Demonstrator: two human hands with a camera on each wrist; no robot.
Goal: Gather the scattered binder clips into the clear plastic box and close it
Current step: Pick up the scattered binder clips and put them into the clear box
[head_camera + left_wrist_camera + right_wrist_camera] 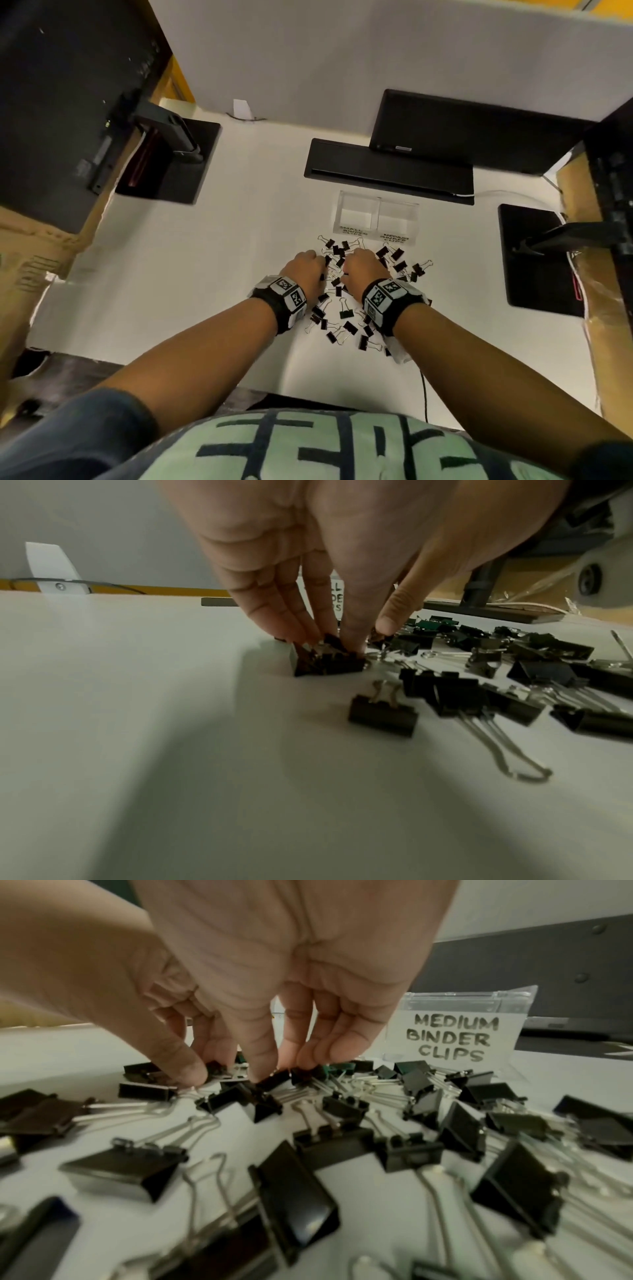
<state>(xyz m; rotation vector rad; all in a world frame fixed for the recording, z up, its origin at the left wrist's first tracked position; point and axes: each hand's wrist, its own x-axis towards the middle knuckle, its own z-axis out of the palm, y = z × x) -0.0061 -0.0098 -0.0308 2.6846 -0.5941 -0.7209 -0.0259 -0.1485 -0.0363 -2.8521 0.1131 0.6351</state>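
Observation:
Several black binder clips [346, 308], with a few green ones, lie scattered on the white desk [205, 260]. Behind them stands the clear plastic box [376, 216], two compartments labelled SMALL and MEDIUM BINDER CLIPS [452, 1039]. My left hand [305, 270] is at the pile's left edge. In the left wrist view my left hand [339, 639] pinches a small bunch of black clips [329, 662] against the desk. My right hand [363, 270] is beside it. In the right wrist view my right hand [240, 1069] reaches down, thumb and curled fingertips closing on small clips [274, 1079].
A black cable tray [387, 168] and a monitor [479, 133] sit behind the box. Black stand bases lie at the left [171, 161] and right [537, 260]. Cardboard lines both sides. A white slip [399, 354] lies under my right wrist.

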